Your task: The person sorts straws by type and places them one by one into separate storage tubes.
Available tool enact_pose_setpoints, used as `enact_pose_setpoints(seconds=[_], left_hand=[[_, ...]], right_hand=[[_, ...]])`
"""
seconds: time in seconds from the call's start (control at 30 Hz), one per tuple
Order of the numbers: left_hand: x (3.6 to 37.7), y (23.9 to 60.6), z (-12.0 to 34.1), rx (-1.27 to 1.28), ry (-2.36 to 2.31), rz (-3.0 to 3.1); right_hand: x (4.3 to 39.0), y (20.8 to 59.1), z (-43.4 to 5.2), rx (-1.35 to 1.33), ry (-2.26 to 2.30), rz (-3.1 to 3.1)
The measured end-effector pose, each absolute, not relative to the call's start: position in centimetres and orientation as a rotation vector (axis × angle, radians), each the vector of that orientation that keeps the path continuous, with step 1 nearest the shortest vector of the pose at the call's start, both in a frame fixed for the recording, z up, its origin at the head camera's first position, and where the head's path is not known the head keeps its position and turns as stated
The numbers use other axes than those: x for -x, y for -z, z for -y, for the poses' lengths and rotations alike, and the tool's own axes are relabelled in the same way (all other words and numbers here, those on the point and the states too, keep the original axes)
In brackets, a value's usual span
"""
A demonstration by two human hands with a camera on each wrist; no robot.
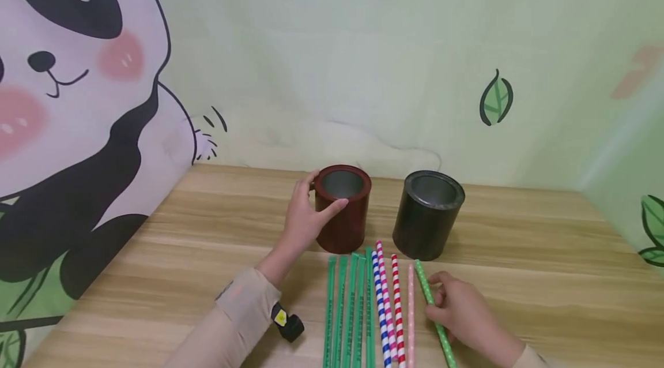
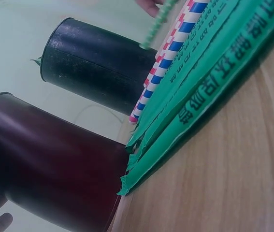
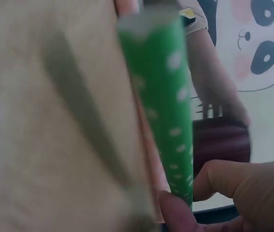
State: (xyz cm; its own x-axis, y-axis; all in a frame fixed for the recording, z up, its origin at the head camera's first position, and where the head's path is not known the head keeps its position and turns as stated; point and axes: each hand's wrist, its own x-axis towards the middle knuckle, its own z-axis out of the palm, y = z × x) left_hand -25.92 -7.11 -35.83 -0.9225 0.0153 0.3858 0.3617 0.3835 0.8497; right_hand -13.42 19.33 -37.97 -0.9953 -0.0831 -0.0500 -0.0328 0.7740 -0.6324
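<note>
My left hand (image 1: 305,218) holds a dark red can (image 1: 341,229) near its rim, thumb at the front and fingers round the left side. The can stands upright on the table, open at the top, with bare metal inside. Between the thumb and fingers of my right hand (image 1: 469,311) is a green paper straw with white dots (image 1: 434,311). In the right wrist view this dotted straw (image 3: 163,96) is lifted, its shadow lying on the wood. Just left of it lies a pink dotted straw (image 1: 411,316).
A black can (image 1: 425,229) stands right of the red one. Several green-wrapped straws (image 1: 339,310) lie side by side in front, beside blue-striped (image 1: 383,310), magenta-striped (image 1: 386,299) and red-striped (image 1: 397,304) straws. Behind the wooden table (image 1: 550,252) rises a panda-printed backdrop (image 1: 290,68).
</note>
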Motion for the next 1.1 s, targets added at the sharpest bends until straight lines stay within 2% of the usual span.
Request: enact_pose_setpoints(seconds=[0.33,0.67,1.1], left_hand=[[26.1,36.2,7.0,0.332,1.556,2.327],[26.2,36.1,7.1,0.325,1.568,2.320],[26.1,36.1,7.3,0.353,1.548,2.301]], right_hand=[[13.8,32.4,-20.0,0.422,1.195,-2.899],[16.3,27.7,-19.4,0.662,1.278,-2.952],[20.6,23.4,-16.9,0.646,1.400,-3.127]])
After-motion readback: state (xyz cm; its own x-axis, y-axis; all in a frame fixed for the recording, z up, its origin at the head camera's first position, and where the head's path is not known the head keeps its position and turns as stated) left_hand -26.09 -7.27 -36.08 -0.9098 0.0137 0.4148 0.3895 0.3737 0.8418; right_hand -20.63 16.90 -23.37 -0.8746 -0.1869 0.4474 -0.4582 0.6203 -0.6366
